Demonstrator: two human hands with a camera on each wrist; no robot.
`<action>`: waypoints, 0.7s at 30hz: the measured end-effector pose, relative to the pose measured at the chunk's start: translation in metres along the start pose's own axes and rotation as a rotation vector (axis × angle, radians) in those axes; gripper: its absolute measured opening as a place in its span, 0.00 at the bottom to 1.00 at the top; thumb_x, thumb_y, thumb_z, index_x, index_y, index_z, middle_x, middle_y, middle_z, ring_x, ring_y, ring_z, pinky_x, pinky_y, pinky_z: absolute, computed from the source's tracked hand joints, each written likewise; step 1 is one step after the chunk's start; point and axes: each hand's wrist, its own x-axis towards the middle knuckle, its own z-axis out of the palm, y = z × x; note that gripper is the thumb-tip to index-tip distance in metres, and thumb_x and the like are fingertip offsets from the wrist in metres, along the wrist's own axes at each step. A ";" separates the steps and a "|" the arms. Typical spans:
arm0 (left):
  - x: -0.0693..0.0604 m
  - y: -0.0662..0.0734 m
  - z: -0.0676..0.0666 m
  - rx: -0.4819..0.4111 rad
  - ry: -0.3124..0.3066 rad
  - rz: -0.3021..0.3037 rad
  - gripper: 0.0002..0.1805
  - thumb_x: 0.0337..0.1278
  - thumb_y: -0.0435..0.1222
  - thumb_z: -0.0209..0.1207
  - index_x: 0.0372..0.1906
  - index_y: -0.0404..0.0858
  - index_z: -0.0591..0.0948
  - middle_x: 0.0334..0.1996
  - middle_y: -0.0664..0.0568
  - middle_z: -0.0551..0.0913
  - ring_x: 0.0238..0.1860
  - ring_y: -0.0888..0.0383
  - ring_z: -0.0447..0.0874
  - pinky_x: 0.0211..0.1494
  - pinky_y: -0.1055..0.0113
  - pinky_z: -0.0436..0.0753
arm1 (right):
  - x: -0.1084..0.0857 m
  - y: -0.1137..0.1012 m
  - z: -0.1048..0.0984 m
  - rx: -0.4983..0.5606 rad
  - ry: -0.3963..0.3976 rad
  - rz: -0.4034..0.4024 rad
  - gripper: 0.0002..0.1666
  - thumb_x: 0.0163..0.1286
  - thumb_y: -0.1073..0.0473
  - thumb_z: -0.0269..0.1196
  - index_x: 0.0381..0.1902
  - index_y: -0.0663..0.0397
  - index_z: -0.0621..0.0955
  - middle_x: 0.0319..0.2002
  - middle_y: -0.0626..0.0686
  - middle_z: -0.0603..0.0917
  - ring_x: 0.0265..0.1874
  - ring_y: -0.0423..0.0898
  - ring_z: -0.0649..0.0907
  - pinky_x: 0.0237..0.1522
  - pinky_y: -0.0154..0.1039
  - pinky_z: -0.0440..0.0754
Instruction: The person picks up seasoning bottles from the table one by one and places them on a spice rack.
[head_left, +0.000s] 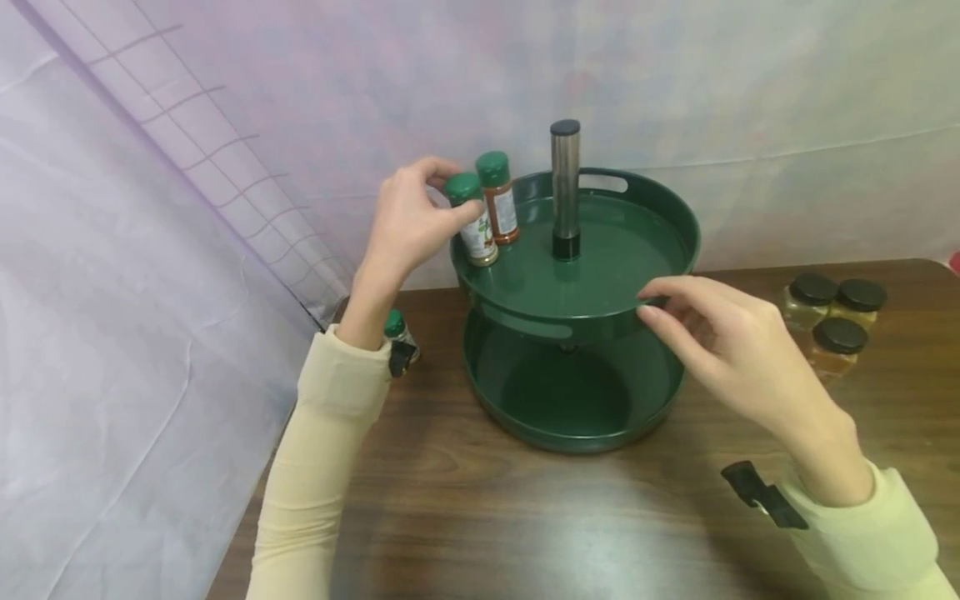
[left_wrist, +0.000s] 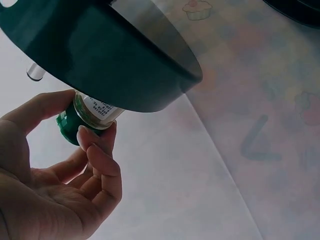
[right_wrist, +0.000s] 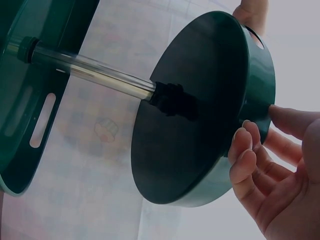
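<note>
Left hand (head_left: pixel 412 212) pinches a bottle (head_left: pixel 478 237) at the upper tray's 9 o'clock edge

Taking 12 as the far side of the upper tray (head_left: pixel 615 271), the bottle stands roughly upright inside the edge at 9 o'clock, the left fingers clamped round its green top. I can't tell whether its base bears weight. A second bottle (head_left: pixel 502 208) sits just beside it, toward the post (head_left: pixel 566 179) at the centre. The right hand (head_left: pixel 738 342) pinches the edge between 4 and 5, thumb and forefinger together on it.

The likeliest trouble is a knock: with the bottles so close, a sideways drift of the left fingers could topple the second bottle. Letting go with the base uneven could tip the held one. A tug from the right hand might turn or tilt the tray, if it moves freely.

On the desk (head_left: pixel 450 500), a third bottle (head_left: pixel 397 325) stands toward 8, three jars (head_left: pixel 840 337) toward 4.
</note>
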 end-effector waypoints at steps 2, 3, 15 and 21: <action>0.000 -0.001 0.000 0.005 -0.004 -0.002 0.25 0.62 0.41 0.64 0.62 0.38 0.79 0.50 0.47 0.81 0.34 0.54 0.79 0.34 0.62 0.77 | 0.000 0.000 0.000 -0.002 -0.002 0.000 0.16 0.65 0.67 0.69 0.51 0.52 0.85 0.34 0.43 0.84 0.27 0.34 0.77 0.31 0.27 0.74; 0.000 -0.001 0.000 0.009 -0.007 -0.003 0.25 0.62 0.42 0.64 0.62 0.38 0.79 0.50 0.47 0.81 0.34 0.54 0.78 0.34 0.62 0.77 | 0.001 0.000 0.000 -0.003 -0.003 0.000 0.16 0.65 0.67 0.69 0.51 0.52 0.85 0.34 0.43 0.84 0.27 0.35 0.77 0.31 0.27 0.74; 0.002 -0.003 0.002 0.018 -0.023 0.000 0.27 0.63 0.43 0.64 0.65 0.39 0.76 0.52 0.47 0.81 0.32 0.55 0.79 0.35 0.63 0.78 | 0.001 0.001 0.002 -0.007 0.002 -0.004 0.16 0.65 0.67 0.69 0.51 0.53 0.84 0.34 0.43 0.84 0.27 0.35 0.77 0.32 0.27 0.74; 0.001 -0.005 0.002 0.017 -0.019 0.004 0.28 0.64 0.44 0.64 0.66 0.40 0.76 0.53 0.47 0.80 0.29 0.55 0.78 0.33 0.63 0.77 | 0.002 0.000 0.002 -0.008 -0.002 0.001 0.16 0.65 0.67 0.70 0.51 0.53 0.84 0.34 0.43 0.84 0.27 0.35 0.77 0.32 0.27 0.75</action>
